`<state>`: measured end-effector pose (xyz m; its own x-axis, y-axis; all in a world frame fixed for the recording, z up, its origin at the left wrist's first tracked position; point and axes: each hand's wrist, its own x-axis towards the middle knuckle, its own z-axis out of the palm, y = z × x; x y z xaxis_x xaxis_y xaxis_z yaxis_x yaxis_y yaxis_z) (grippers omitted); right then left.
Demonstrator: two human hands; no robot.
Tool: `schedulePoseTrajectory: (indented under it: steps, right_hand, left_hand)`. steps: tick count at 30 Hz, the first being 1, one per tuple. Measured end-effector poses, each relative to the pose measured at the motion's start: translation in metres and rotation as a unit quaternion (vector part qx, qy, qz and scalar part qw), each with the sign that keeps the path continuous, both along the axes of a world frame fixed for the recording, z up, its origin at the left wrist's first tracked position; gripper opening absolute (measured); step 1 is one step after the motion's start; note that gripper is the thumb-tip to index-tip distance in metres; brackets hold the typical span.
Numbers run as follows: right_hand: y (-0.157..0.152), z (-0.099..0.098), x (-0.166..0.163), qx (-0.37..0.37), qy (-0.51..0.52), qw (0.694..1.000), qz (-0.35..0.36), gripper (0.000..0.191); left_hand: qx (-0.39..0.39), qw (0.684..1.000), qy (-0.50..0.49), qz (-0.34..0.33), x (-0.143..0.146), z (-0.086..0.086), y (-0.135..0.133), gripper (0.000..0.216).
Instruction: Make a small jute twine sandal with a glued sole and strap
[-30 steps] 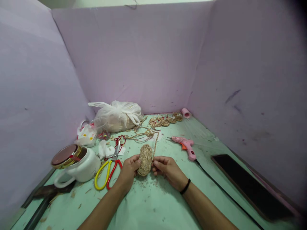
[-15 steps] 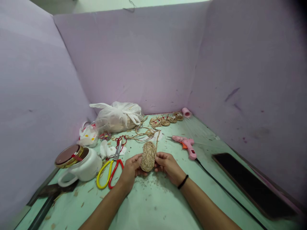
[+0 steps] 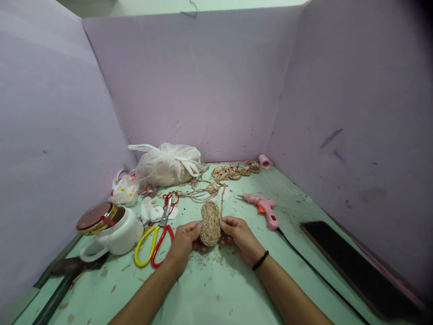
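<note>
Between my hands is an oval coil of braided straw cord [image 3: 210, 223], tilted up above the table. My left hand [image 3: 185, 239] grips its left edge between thumb and fingers. At the opposite edge, my right hand [image 3: 239, 237] pinches the coil where the loose braided cord [image 3: 222, 203] leaves it and runs away toward the back. Scissors [image 3: 161, 234] with one yellow and one red handle lie just left of my left hand. To the right of the coil rests a pink glue gun [image 3: 262, 207], its black cable trailing toward the front right.
A white mug [image 3: 123, 232] with a gold-rimmed lid and a hammer [image 3: 64, 284] stand at left. Behind are a white plastic bag [image 3: 169, 162], small straw pieces [image 3: 233, 172] with red beads, and a pink roll [image 3: 264, 161]. A dark phone-like slab [image 3: 358, 266] lies right.
The view has shifted slightly. Both hands keep their hold on the straw coil, which looks nearly unchanged in place and tilt.
</note>
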<state>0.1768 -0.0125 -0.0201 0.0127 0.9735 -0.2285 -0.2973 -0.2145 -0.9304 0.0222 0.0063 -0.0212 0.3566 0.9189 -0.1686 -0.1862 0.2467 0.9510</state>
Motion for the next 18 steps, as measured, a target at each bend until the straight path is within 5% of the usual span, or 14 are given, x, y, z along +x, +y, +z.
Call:
schedulePoseTrajectory:
  steps: [18]
  right_hand:
    - [-0.0009, -0.002, -0.0005, -0.004, -0.011, 1.0, 0.003, 0.026]
  left_hand:
    - [-0.014, 1.0, 0.027, 0.003, 0.0005, 0.0047, -0.0014, 0.032]
